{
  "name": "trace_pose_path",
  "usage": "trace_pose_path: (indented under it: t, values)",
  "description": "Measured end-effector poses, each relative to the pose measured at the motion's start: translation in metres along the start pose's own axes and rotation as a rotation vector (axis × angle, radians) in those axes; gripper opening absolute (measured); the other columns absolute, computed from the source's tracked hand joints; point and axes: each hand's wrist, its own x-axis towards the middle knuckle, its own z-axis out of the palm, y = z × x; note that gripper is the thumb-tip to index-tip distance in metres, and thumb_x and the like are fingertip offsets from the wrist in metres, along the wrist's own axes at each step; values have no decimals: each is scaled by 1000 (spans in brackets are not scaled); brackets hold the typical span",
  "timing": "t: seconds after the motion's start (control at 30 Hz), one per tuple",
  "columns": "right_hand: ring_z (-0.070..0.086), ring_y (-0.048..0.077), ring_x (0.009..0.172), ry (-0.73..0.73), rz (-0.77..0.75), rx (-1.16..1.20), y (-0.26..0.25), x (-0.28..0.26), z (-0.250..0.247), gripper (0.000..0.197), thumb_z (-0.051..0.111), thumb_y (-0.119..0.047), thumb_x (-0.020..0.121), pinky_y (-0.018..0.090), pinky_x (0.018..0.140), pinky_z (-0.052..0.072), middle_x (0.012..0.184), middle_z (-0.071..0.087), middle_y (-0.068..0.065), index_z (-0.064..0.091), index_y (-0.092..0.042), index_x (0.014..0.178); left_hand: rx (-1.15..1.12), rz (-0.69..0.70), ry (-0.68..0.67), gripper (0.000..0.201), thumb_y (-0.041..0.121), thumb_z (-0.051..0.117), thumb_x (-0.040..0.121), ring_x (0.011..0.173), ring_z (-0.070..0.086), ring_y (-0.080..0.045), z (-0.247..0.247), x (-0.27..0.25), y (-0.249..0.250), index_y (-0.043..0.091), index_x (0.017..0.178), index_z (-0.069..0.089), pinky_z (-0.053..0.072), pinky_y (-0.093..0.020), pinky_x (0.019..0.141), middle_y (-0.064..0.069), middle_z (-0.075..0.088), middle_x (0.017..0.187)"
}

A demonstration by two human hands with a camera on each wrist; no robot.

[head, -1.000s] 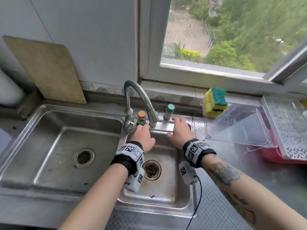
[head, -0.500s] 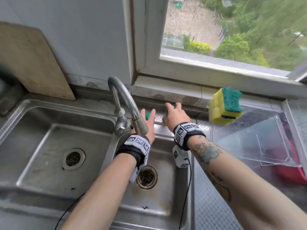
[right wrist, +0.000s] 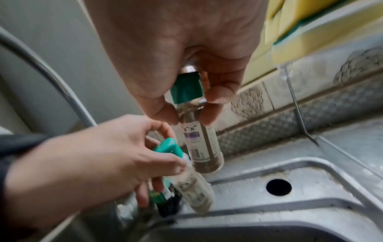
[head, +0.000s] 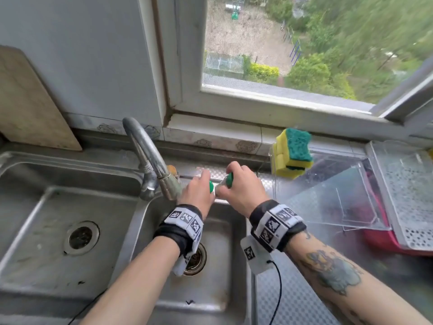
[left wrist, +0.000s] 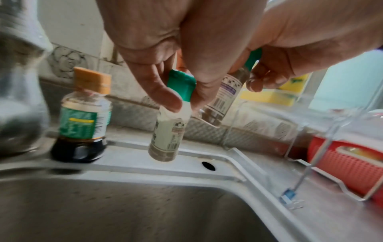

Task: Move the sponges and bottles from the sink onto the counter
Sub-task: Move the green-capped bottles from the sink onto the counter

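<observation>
While left hand (left wrist: pixel 165 54) pinches white bottle (left wrist: pixel 167 131) and right hand (right wrist: pixel 186 49) pinches dark bottle (right wrist: pixel 201 147) by green tops, bottles sit close: may bump, slip, fall into sink (head: pixel 218 285)

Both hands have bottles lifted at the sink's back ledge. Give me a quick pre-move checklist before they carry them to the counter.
1. Left hand pinches the pale green-capped bottle near its cap: ok.
2. Right hand pinches the dark green-capped bottle at its neck: ok.
3. Both bottles clear of the ledge: ok.
4. Bottles apart from each other: cannot tell, they hang very close.
5. Caps closed tight: cannot tell.
6. Orange-capped sauce bottle standing on the ledge beside the faucet, yet to move: not ok.
</observation>
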Motion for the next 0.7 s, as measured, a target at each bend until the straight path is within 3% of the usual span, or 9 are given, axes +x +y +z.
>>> trace_pose_path:
  t: [0.13, 0.23, 0.33, 0.47, 0.57, 0.7]
  values:
    - [53, 16, 78, 43, 58, 139, 18, -44, -40, 40, 70, -29, 71, 23, 63, 41, 89, 56, -4, 49, -19, 104, -97, 122, 81, 38, 28, 64, 86, 91, 63, -29, -10, -21, 34, 18, 116, 43, 47, -36, 69, -5, 63, 105]
    - [52, 6, 72, 76, 141, 201, 41, -73, -59, 38, 71, -30, 71, 13, 56, 34, 84, 55, -9, 51, -21, 102, -146, 154, 120, 40, 29, 65, 84, 83, 58, -22, -17, -31, 57, 22, 115, 42, 42, -31, 66, 4, 55, 94]
    - [56, 13, 81, 88, 195, 222, 70, -103, -64, 38, 70, -30, 70, 20, 65, 38, 91, 58, -7, 53, -22, 104, -160, 177, 98, 35, 33, 64, 83, 79, 53, -18, -19, -47, 72, 24, 111, 45, 44, -30, 69, 7, 53, 92]
    - [57, 17, 86, 11, 354, 177, 117, -144, -53, 36, 70, -26, 69, 24, 68, 39, 93, 60, -3, 56, -22, 102, -81, 237, -55, 31, 39, 62, 78, 91, 63, -27, -5, -72, 91, 23, 102, 51, 51, -34, 77, 2, 62, 101]
    - [61, 26, 97, -55, 527, 54, 166, -164, -47, 43, 71, -29, 67, 32, 79, 43, 99, 62, 2, 57, -21, 107, 14, 335, -232, 30, 36, 59, 81, 96, 65, -30, 30, -90, 111, 21, 106, 53, 53, -38, 82, -1, 63, 106]
    - [63, 31, 95, -23, 729, -21, 226, -172, -58, 43, 74, -30, 63, 34, 77, 47, 102, 66, 8, 54, -23, 100, 46, 429, -399, 29, 22, 58, 87, 104, 63, -37, 95, -98, 145, 14, 113, 52, 50, -42, 85, -11, 63, 116]
